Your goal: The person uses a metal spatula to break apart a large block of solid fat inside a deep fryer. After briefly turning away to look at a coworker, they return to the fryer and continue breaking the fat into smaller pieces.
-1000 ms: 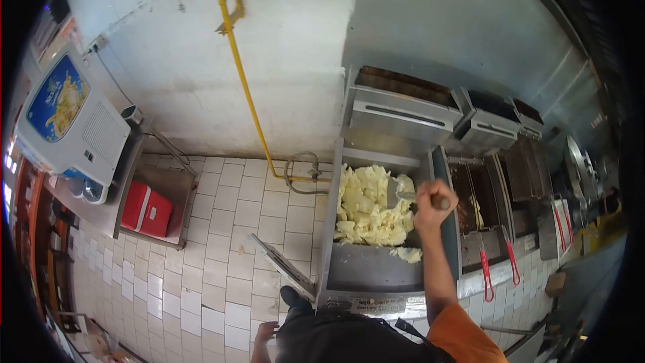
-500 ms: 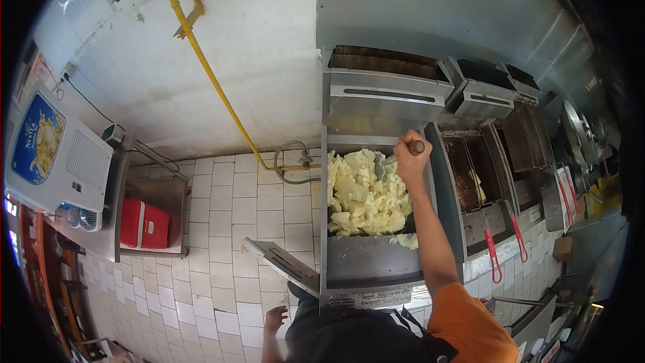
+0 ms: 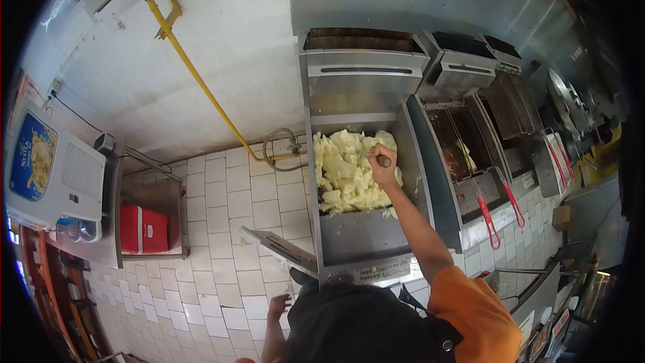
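Observation:
My right hand [image 3: 384, 165] is closed around the wooden handle [image 3: 383, 160] of a spatula, over a steel fryer vat [image 3: 363, 228]. Under it is a heap of pale yellow lumps that look like solid fat [image 3: 346, 168], piled toward the vat's far and left side. The spatula's blade is hidden by my hand and the lumps. A few scraps lie apart near the heap's lower right. My left hand [image 3: 279, 304] hangs low beside my dark apron, over the tiled floor, its fingers loosely apart and holding nothing.
Right of the vat stands another fryer with a wire basket [image 3: 463, 154] and red handles [image 3: 489, 222]. An open cabinet door [image 3: 279, 249] sticks out at the lower left. A yellow gas pipe [image 3: 201, 84] runs down the wall; a red cooler [image 3: 144, 228] sits on a shelf.
The view has shifted, so the vat sits further left and higher. My right hand has moved nearer me across the lumps, and the spatula's blade no longer shows.

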A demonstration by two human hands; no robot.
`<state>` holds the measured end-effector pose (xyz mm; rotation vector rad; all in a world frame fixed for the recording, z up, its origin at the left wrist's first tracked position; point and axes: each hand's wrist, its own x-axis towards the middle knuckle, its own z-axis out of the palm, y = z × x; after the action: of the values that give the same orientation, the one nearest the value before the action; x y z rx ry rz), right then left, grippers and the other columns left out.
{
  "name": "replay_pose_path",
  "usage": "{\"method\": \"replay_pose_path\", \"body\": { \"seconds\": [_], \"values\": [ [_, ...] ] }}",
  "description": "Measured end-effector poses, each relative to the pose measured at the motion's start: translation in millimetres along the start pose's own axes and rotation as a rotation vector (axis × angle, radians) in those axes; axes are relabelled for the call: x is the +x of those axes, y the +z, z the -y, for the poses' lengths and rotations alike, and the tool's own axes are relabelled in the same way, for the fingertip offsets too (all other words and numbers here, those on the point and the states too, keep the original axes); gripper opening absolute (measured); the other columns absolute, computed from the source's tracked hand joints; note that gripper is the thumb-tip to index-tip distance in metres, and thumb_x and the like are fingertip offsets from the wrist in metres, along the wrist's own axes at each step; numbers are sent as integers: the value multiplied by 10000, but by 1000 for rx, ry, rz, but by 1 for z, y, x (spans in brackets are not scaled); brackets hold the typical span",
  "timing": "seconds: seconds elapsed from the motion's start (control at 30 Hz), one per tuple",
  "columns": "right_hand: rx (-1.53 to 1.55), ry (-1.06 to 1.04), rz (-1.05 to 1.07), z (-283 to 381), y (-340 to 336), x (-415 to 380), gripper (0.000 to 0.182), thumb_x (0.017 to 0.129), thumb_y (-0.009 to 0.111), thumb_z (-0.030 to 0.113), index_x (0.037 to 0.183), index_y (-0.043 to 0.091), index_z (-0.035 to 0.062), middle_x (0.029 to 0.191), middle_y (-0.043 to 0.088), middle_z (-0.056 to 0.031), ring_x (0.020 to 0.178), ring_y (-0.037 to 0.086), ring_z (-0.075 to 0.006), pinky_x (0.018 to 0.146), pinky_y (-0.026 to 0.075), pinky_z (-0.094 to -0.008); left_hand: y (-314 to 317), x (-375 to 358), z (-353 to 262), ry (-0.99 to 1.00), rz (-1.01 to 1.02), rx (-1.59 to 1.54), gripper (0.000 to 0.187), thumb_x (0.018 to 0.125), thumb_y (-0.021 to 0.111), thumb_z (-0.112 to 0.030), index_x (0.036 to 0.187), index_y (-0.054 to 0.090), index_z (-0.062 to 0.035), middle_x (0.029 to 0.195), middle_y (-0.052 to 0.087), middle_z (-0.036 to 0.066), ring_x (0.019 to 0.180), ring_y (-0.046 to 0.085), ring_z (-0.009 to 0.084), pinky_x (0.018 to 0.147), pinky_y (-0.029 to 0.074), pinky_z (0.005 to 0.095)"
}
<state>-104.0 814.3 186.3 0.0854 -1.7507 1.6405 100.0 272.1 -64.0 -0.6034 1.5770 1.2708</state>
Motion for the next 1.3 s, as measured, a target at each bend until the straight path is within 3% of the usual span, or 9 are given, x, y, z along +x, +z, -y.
{"method": "replay_pose_path", "body": {
  "seconds": [0.23, 0.37, 0.5, 0.6, 0.7, 0.9, 1.17, 1.2, 1.3],
  "values": [
    [-148, -18, 44, 25, 9, -15, 308, 809, 540, -135, 685, 315, 36, 655, 341, -6, 589, 300, -70, 522, 283, -260, 8, -15, -40, 120, -50, 123, 387, 951, 491, -147, 1306, 538, -2, 1183, 664, 146, 940, 697, 244, 633, 562, 366],
    [-189, 5, -48, 72, 7, 13, 271, 781, 578, -74, 630, 373, 20, 628, 407, 14, 597, 371, -26, 509, 291, -228, 0, -15, -15, 66, -35, 74, 422, 953, 485, -279, 1306, 557, -60, 1210, 658, 117, 980, 670, 288, 702, 540, 392],
    [-149, -222, -188, 111, -5, 50, 217, 774, 527, -101, 631, 403, 4, 603, 422, 4, 575, 406, -60, 498, 338, -255, -2, -14, 14, -17, -39, -3, 315, 929, 510, -93, 1210, 605, 14, 1098, 694, 156, 856, 707, 223, 576, 564, 344],
    [-88, -202, -247, 149, -18, 80, 223, 777, 505, -108, 629, 391, 14, 579, 404, 8, 553, 412, -72, 476, 341, -269, 5, -23, 4, 208, 62, 725, 305, 918, 516, -74, 1183, 607, 44, 1081, 699, 155, 838, 703, 217, 580, 563, 332],
    [79, -148, -176, 152, -42, 99, 247, 792, 507, -97, 624, 379, 31, 581, 405, 8, 542, 413, -64, 459, 316, -259, -6, 12, 34, 486, 75, 613, 318, 934, 504, -119, 1206, 608, 9, 1082, 701, 136, 820, 699, 227, 583, 560, 320],
    [-56, -27, -232, 95, -36, 94, 241, 783, 536, -69, 608, 398, 21, 599, 426, 21, 543, 398, -58, 476, 323, -264, 16, -11, -35, 68, -61, 160, 438, 931, 519, -289, 1266, 580, -14, 1126, 689, 132, 887, 696, 245, 637, 546, 349],
    [-247, -54, 69, 53, -13, 46, 249, 711, 583, -72, 606, 374, 13, 553, 381, -23, 525, 346, -62, 474, 298, -269, 14, -31, -53, 16, -109, 139, 465, 924, 511, -317, 1303, 562, -52, 1184, 668, 115, 975, 672, 271, 760, 521, 425],
    [-253, -97, 122, 50, -18, 35, 256, 714, 575, -71, 605, 363, 21, 540, 360, -22, 505, 328, -71, 462, 286, -274, 14, -29, -47, 14, -122, 104, 398, 947, 502, -255, 1250, 589, -12, 1145, 684, 132, 853, 699, 236, 589, 526, 348],
    [-221, -137, 129, 52, -32, 12, 274, 731, 550, -77, 606, 335, 40, 516, 309, -24, 461, 283, -94, 438, 257, -273, 10, -28, -19, 85, -1, 150, 362, 942, 515, -204, 1237, 598, -9, 1102, 701, 126, 830, 699, 237, 593, 529, 351]
  ]
}}
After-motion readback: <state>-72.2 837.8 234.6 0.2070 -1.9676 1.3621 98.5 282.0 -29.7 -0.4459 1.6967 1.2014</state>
